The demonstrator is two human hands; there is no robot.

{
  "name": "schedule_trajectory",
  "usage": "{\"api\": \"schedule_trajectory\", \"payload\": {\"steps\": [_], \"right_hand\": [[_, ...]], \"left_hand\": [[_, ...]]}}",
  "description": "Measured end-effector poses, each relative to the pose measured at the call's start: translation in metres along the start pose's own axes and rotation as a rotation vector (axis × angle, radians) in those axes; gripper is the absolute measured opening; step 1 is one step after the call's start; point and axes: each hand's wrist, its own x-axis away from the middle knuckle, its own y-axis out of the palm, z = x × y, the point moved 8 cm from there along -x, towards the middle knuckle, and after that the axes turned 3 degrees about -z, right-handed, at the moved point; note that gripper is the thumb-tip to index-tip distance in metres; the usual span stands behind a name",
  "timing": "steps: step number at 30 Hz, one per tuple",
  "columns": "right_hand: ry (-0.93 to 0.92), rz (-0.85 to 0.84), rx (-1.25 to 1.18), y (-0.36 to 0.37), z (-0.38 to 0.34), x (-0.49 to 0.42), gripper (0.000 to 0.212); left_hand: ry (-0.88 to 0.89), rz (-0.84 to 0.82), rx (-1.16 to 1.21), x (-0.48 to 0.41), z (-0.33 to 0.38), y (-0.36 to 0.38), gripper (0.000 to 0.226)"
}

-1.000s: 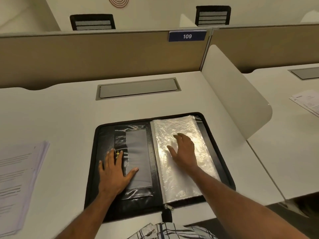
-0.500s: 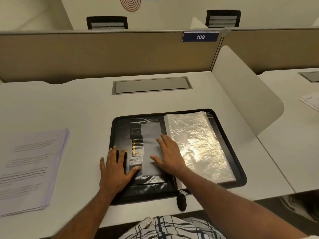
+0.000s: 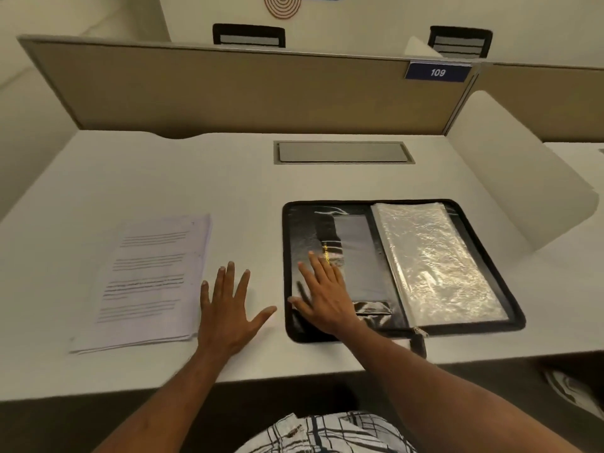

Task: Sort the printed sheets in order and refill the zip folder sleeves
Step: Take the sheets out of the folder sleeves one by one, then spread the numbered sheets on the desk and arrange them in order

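The zip folder lies unzipped and spread flat on the white desk, right of centre and near the front edge. Its right half carries the stack of clear plastic sleeves, crinkled and shiny, and no printed page shows through the top one. Its left half is a black inner panel with a grey pocket beside the spine. The zipper pull hangs over the front edge of the desk.

The printed sheets sit in one stack on the left part of the desk, apart from the folder, text side up, their edges a little uneven.

The right hand lies palm down on the folder's left panel, with fingers straight and pointing away and the thumb out toward the folder's left rim. It grasps nothing. The fingertips are slightly blurred, so whether they press on the panel or only rest there is hard to tell.

The left hand is flat on the bare desk between the sheets and the folder, its fingers straight and fanned wide — it holds nothing either. Its little finger lies just beside the right edge of the paper stack; contact cannot be made out.

Behind the folder a grey cable hatch is set into the desk. A tan partition closes off the back and bears a blue label reading 109 — a white side divider stands at the right.
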Motion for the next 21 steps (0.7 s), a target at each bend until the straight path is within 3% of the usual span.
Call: {"api": "schedule_trajectory", "payload": {"steps": [10, 21], "right_hand": [[-0.039, -0.083, -0.022, 0.023, -0.067, -0.022, 0.081], [-0.096, -0.12, -0.393, 0.021, -0.135, -0.093, 0.078]], "left_hand": [[-0.096, 0.028, -0.003, 0.013, -0.067, -0.01, 0.103], [-0.389, 0.033, -0.016, 0.003, -0.178, -0.044, 0.111]]}}
